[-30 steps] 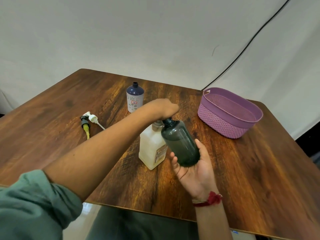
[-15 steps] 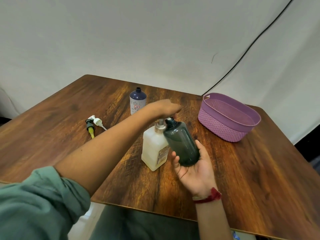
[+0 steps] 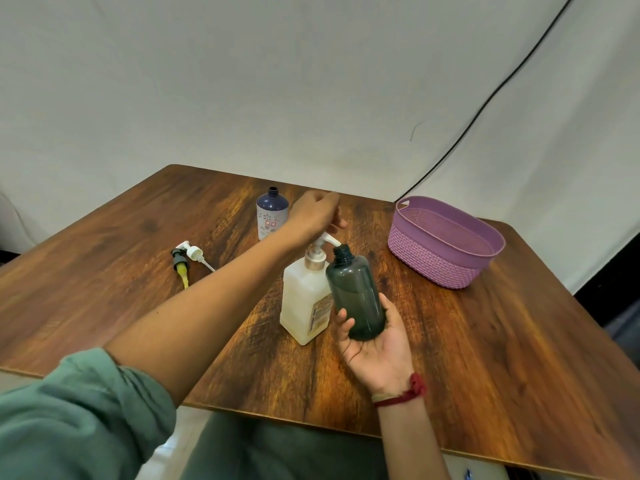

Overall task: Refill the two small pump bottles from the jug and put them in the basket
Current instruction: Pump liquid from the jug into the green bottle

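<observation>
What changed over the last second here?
The left hand has risen, and the pump head of the jug, hidden under it before, now shows, its spout at the mouth of the dark bottle. The right hand still holds that bottle tilted. The blue bottle, loose pumps and basket are unmoved.

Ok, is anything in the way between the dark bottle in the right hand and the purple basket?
Nothing visible. Only bare table lies between the dark bottle, held in the right hand, and the basket. The jug stands on the bottle's other side, with the left hand at its pump.
</observation>
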